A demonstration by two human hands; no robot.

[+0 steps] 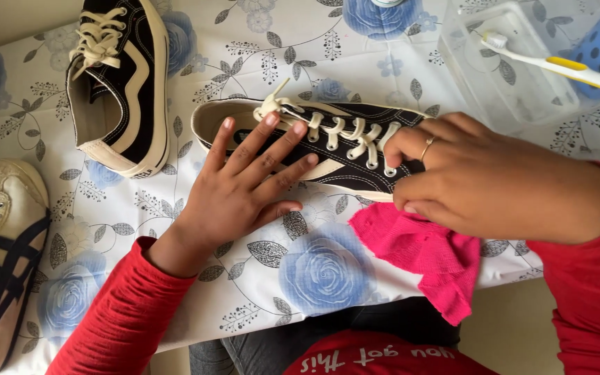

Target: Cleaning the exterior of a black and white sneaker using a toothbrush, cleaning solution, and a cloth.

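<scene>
A: What are the hands doing?

B: The left hand point(244, 187) is lying flat and open, fingers spread across the heel end of the black canvas sneaker with cream laces point(328, 142), seemingly pinning it so it is not sliding. The right hand point(487, 180) is curling over the toe end, fingers closed around the bright pink cloth point(425, 257), which is hanging off the table edge.

A: And the shoe itself?

B: It is lying on its side in the middle of the white tablecloth with blue roses point(314, 271). Its matching black sneaker point(119, 83) is sitting well apart at upper left, a worn beige shoe with dark stripes point(1, 257) at the far left.

A: Anything else?

B: A white and yellow toothbrush point(557, 64) is resting across a clear plastic tub point(508, 90).
</scene>
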